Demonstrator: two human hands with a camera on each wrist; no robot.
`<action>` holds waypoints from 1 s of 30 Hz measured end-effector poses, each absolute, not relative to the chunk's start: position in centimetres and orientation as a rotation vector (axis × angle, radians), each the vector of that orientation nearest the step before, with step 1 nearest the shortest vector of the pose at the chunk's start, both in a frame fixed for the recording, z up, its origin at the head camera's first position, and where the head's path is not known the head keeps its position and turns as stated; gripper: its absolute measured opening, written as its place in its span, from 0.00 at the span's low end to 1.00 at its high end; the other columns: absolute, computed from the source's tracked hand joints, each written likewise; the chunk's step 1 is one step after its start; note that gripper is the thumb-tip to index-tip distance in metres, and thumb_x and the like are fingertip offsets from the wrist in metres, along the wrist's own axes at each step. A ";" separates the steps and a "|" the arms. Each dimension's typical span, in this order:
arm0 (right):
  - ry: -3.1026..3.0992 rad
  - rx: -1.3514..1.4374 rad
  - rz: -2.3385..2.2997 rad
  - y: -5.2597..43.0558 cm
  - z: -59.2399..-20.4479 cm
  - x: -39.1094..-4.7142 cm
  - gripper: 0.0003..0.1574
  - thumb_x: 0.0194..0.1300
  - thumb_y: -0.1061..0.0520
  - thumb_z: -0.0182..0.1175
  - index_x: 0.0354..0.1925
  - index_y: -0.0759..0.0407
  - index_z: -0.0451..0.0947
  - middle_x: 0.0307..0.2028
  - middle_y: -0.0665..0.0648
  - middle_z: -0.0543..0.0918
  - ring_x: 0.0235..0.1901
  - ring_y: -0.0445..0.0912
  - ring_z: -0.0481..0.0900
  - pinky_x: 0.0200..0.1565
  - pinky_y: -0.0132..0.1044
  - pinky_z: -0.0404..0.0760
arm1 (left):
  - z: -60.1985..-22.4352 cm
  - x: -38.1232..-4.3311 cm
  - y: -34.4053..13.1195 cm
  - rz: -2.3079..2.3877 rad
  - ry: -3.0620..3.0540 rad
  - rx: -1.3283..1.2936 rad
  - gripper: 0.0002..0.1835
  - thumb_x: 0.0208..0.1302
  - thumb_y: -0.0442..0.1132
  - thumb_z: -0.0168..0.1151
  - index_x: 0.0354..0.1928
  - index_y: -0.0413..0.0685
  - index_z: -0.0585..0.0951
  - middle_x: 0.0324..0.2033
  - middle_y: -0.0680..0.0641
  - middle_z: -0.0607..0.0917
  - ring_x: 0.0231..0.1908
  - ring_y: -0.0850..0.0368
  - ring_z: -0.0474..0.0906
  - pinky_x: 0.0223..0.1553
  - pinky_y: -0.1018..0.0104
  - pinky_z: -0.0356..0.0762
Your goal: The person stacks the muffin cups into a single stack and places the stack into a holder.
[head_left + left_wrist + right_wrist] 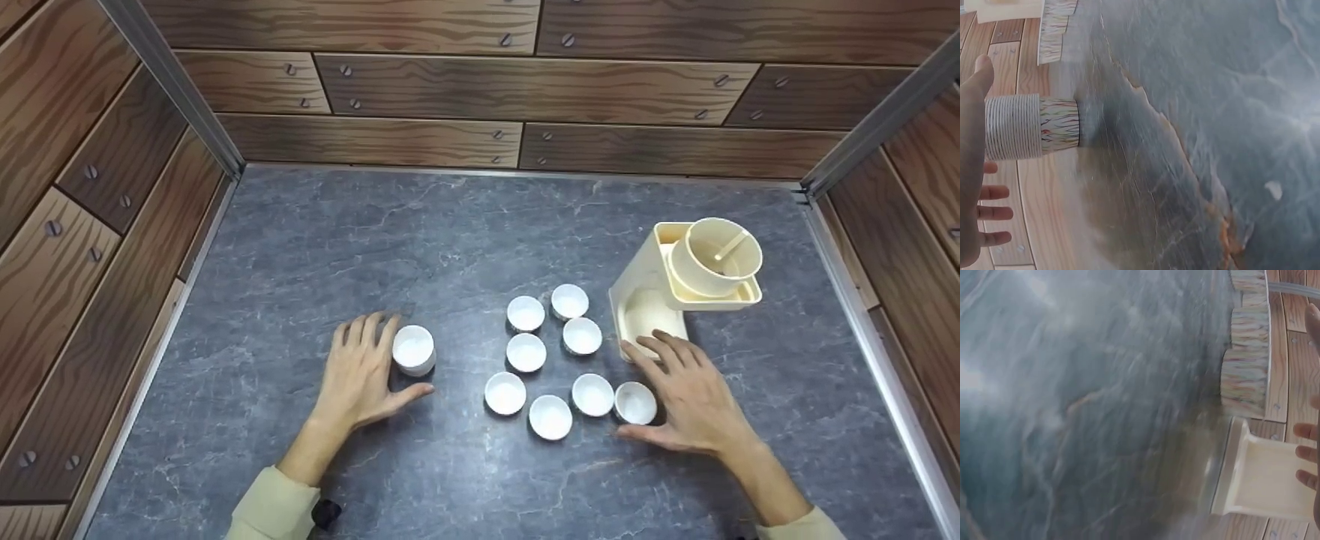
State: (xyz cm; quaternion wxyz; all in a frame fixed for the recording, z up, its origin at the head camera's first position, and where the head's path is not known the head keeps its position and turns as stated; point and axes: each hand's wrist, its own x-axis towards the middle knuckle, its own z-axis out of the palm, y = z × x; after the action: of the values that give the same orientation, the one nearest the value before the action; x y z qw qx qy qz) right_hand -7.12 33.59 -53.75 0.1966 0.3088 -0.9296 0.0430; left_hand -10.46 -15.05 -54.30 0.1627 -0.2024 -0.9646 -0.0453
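Note:
A nested stack of white paper cups [414, 349] stands left of the middle of the table. My left hand [358, 379] is beside it, fingers along its left side and thumb extended in front. In the left wrist view the stack's rims are layered above a cup wall with thin coloured lines. My right hand [694, 401] is spread around the rightmost single cup [635, 405], its thumb near the front of the rim. Several more single cups [550, 417] stand upright to the left of that hand, with white insides showing.
Behind my right hand stands a cream-coloured dispenser-like stand [637, 262] with a recessed front. A round container [716, 255] with a short bar inside sits on top. Wood-patterned panels [525, 90] wall the dark marbled table [375, 232] at the back and sides.

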 end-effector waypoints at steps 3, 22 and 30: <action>-2.615 0.885 0.115 34.1 -54.1 -7.1 0.74 0.48 0.06 0.53 0.74 0.55 0.71 0.60 0.65 0.80 0.62 0.65 0.77 0.62 0.59 0.76 | -54.5 -10.7 -15.2 -0.154 -2.737 -0.583 0.60 0.46 0.86 0.63 0.67 0.43 0.75 0.57 0.38 0.81 0.58 0.38 0.78 0.61 0.41 0.75; -2.629 0.888 0.149 35.8 -55.2 -6.4 0.65 0.42 0.13 0.68 0.63 0.57 0.80 0.51 0.62 0.81 0.51 0.60 0.80 0.56 0.57 0.78 | -55.3 -11.0 -15.5 -0.156 -2.616 -0.635 0.42 0.64 0.77 0.55 0.50 0.41 0.79 0.41 0.40 0.82 0.45 0.40 0.79 0.52 0.45 0.77; -2.613 0.905 0.155 35.7 -55.5 -6.4 0.58 0.47 0.15 0.67 0.58 0.57 0.82 0.49 0.61 0.82 0.50 0.59 0.81 0.57 0.56 0.78 | -55.4 -11.0 -15.4 -0.163 -2.627 -0.628 0.37 0.65 0.73 0.57 0.48 0.42 0.78 0.39 0.42 0.81 0.43 0.43 0.78 0.50 0.46 0.77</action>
State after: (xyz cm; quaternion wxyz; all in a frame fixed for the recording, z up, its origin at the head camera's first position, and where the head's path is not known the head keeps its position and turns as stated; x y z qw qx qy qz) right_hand -6.37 35.73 -55.51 0.1847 0.3209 -0.9273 0.0551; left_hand -11.02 -15.39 -55.44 0.2160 -0.2266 -0.9479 -0.0589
